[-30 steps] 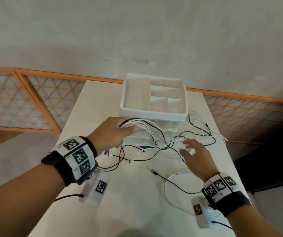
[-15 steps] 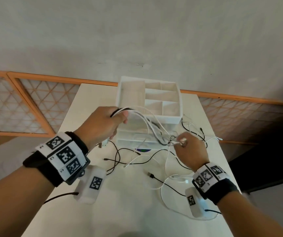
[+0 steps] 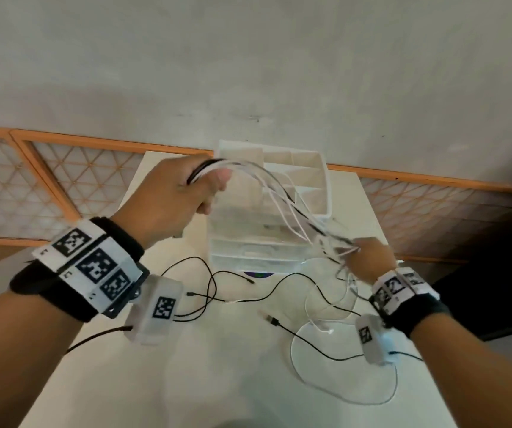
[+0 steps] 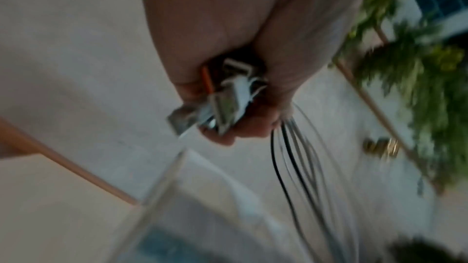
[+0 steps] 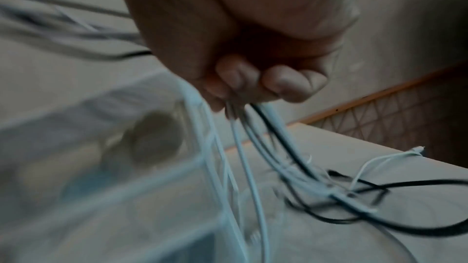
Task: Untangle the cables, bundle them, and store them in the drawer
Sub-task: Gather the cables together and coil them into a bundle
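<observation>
Drawer unit (image 3: 271, 242) stood at table's (image 3: 217, 381) far edge; loose cables (image 3: 279, 291) lay before it.

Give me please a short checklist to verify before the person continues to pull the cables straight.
1. Left hand grips the connector ends: ok.
2. Right hand grips the cables further along: ok.
3. Cables hang free between the hands: not ok, black and white strands cross near the right hand.
4. Loose ends lifted off the table: not ok, black cable and white loop lie on it.
5. Drawer unit has an open drawer: cannot tell.
</observation>
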### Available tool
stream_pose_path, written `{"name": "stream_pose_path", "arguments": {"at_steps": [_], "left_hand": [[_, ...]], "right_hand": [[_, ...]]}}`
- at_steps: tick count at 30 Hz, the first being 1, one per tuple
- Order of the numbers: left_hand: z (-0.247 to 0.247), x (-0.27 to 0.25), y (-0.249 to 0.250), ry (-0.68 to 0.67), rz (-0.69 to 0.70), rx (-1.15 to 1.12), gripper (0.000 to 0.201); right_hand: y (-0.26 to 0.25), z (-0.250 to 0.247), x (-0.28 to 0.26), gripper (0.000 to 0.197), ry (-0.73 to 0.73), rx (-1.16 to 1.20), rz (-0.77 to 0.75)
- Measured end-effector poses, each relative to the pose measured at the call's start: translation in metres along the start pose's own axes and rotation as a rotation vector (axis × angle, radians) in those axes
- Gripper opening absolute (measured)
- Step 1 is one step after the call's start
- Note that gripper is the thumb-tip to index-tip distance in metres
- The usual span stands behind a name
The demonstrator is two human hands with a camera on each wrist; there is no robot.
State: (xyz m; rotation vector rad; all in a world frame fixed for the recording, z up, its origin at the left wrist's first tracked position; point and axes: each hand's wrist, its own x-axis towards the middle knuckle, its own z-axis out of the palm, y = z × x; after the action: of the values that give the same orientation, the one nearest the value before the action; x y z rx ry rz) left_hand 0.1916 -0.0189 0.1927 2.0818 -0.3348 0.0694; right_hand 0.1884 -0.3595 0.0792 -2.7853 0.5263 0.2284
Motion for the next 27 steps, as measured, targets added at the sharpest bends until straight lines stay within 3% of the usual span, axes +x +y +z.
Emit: {"name": "stream_pose_path", "arguments": {"at_steps": [2,4,7,9,12,15,17,20,23,27], "left_hand": [[0.005,-0.001,-0.025,-0.138,-0.179,0.207,0.023],[0.018,-0.007,-0.047,-0.286,-0.303,0.337,0.023],[0.035,-0.011,-0.067,-0.264,-0.446,0.297,0.027],[0.037,-0.008,-0.071,-0.167,-0.477,0.280,0.030],[0.032,-0.005,-0.076,-0.085,-0.512,0.182,0.027],[0.032,-0.008,-0.083,-0.164,-0.516,0.227,0.013],[0.037,-0.010,-0.086,-0.217,-0.482,0.186,0.004],[0.047,-0.015,-0.087,-0.268,-0.439,0.074,0.012],[0.055,-0.017,-0.090,-0.204,-0.453,0.039,0.031],[0.057,-0.020,-0.095,-0.203,-0.457,0.093,0.030]], "right_hand": [[0.000,-0.034,0.010,0.020,0.122,0.169,0.040],[-0.012,-0.067,0.006,0.014,0.258,0.459,-0.030],[-0.037,-0.098,-0.005,0.022,0.438,0.734,-0.164],[-0.038,-0.098,0.006,0.023,0.380,0.752,-0.065],[-0.024,-0.078,0.029,0.031,0.127,0.779,0.088],[-0.023,-0.075,0.048,0.030,0.261,0.778,-0.039],[-0.026,-0.083,0.057,0.014,0.399,0.772,-0.124],[-0.029,-0.091,0.065,0.012,0.491,0.820,-0.263],[-0.009,-0.078,0.070,0.024,0.388,0.770,-0.326],[0.022,-0.034,0.047,0.080,-0.067,0.332,-0.106]]}}
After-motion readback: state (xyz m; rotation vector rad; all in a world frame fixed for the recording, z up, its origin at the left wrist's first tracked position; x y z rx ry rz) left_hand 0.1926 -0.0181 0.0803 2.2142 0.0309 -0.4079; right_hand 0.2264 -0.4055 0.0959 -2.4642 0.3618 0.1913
